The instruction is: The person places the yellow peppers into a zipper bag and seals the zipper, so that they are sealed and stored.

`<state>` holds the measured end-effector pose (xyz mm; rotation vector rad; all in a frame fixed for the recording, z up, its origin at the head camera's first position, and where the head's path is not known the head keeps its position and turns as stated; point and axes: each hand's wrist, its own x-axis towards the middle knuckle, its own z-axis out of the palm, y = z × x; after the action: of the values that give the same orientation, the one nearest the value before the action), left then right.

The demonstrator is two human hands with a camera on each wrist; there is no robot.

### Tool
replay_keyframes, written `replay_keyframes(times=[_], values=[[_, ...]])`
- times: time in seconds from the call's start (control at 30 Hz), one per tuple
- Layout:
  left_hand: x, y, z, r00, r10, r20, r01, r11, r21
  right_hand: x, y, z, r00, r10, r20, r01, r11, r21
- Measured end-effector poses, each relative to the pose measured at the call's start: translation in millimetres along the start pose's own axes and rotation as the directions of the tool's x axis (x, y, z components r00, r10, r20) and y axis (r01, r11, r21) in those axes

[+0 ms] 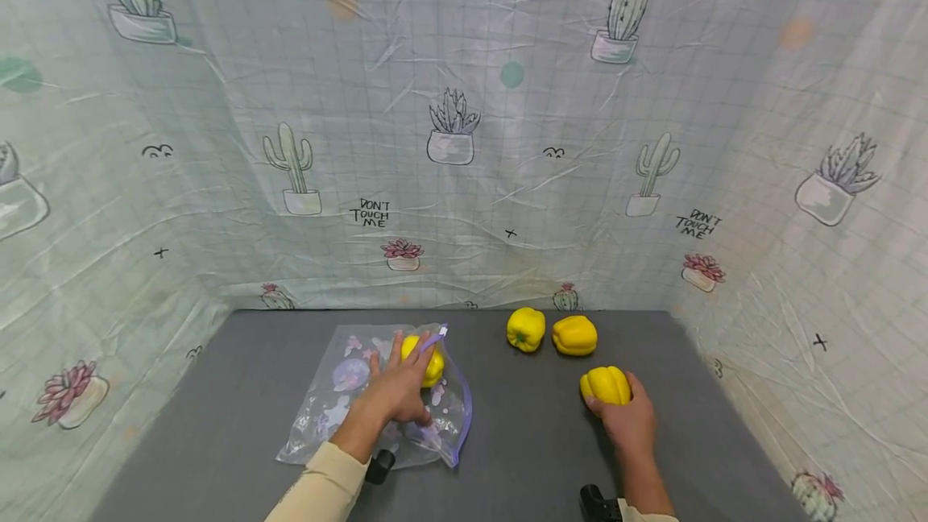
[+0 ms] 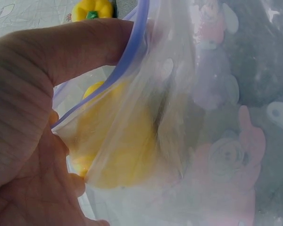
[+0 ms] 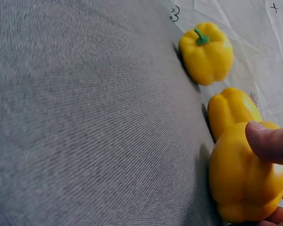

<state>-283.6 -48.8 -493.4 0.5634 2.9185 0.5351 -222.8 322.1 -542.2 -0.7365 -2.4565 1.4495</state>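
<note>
A clear zip bag with a purple zip edge and printed figures lies flat at the left of the table. My left hand is spread over its mouth and holds the upper film, the thumb hooked behind the purple edge in the left wrist view. Through the film shows a yellow bell pepper, just beyond the left fingers. On the right side, my right hand grips another yellow bell pepper, its thumb across the near side and the other fingers partly hidden behind.
Two more yellow bell peppers stand near the back edge: one with its green stem facing me, the other on its side. A grey cloth covers the table. Cactus-printed sheeting hangs at the back and both sides.
</note>
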Motion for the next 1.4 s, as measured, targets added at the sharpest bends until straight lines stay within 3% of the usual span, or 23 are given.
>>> replay_keyframes(times=[0.53, 1.4], values=[[0.8, 0.4, 0.1, 1.000, -0.007, 0.009, 0.007, 1.000, 0.018, -3.0, -8.6, 7.1, 0.994, 0.038, -0.107, -0.035, 0.999, 0.022], [1.7, 2.0, 0.4, 1.000, -0.005, -0.004, 0.005, 1.000, 0.025, -10.3, -30.0, 16.1, 0.999, -0.054, -0.007, 0.054, 0.997, 0.049]])
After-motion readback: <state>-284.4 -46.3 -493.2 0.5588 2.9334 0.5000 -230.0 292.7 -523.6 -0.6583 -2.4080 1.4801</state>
